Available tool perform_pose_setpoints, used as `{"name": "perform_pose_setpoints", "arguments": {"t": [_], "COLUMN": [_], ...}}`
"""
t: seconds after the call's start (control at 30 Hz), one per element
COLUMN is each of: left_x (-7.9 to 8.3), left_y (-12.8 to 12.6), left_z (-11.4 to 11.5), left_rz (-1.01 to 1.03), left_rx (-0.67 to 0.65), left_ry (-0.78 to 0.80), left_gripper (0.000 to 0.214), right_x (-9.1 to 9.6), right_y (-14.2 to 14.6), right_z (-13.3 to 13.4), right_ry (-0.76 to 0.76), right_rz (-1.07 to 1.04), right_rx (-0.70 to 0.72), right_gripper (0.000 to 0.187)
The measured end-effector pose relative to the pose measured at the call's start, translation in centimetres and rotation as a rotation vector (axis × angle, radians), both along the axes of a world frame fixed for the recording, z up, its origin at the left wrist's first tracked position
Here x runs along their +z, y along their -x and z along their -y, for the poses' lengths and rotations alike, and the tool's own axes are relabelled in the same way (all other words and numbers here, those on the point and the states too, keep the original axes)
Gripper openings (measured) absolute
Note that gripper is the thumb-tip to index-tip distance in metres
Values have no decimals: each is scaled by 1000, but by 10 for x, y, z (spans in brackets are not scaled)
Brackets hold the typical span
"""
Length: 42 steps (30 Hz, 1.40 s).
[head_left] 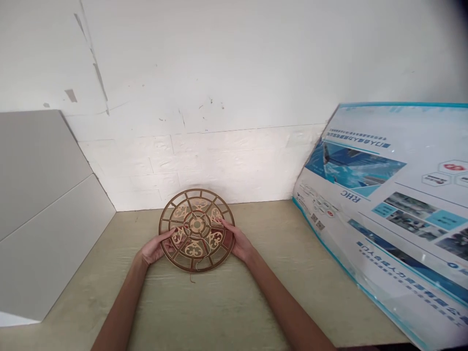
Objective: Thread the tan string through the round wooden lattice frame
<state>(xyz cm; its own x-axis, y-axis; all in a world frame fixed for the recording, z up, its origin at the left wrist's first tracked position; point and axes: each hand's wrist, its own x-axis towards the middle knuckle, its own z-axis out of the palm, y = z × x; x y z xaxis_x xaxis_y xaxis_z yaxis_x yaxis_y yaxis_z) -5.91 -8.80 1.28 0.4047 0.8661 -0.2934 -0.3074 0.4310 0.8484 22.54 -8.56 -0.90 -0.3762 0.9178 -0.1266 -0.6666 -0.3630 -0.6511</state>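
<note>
Both forearms [120, 312] are extended from the bottom edge of the view across the beige work surface [219, 307]. Between the hands, at the far side of that surface, a round openwork disc [196, 229] of brown and pale fretwork is held. The left hand [155, 248] is closed on the disc's lower left rim, with the thumb laid over the face. The right hand [237, 241] is closed on the right rim, with the fingers [224, 225] spread across the fretwork. Whether the disc rests on the surface or is raised clear of it cannot be told. A short thread [190, 279] is seen at the disc's near edge. Beyond the hands, a white wall [219, 97] is located. Well apart to the left of the left hand, a grey panel [44, 204] is leaned. Well apart to the right of the right hand, a printed poster board [395, 209] is propped at a slant.
</note>
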Motion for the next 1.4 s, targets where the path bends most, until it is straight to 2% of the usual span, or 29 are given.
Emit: {"name": "perform_pose_setpoints", "arguments": {"t": [0.17, 0.5, 0.63, 0.8, 1.07, 1.3, 1.4], "left_x": [3, 5, 5, 1, -5, -2, -3], "left_y": [-4, -7, -7, -4, 0, 0, 0], "left_z": [1, -3, -4, -7, -13, -7, -7], "left_rz": [-12, -47, -65, -69, -64, -71, -60], "left_rx": [44, 81, 59, 34, -57, -94, -65], "left_ry": [9, 20, 0, -13, -66, -103, -106], "left_gripper": [17, 15, 17, 16, 23, 33, 35], "right_x": [0, 3, 1, 0, 1, 2, 6], "right_y": [0, 2, 3, 3, 6, 6, 3], "right_z": [1, 4, 2, 3, 1, 2, 6], "right_ry": [-2, 20, -5, -31, 14, 25, 14], "right_rz": [40, 48, 63, 90, 42, 44, 14], "right_rx": [-17, -73, -81, -90, -132, -100, -16], "right_gripper": [26, 21, 18, 23, 21, 22, 28]}}
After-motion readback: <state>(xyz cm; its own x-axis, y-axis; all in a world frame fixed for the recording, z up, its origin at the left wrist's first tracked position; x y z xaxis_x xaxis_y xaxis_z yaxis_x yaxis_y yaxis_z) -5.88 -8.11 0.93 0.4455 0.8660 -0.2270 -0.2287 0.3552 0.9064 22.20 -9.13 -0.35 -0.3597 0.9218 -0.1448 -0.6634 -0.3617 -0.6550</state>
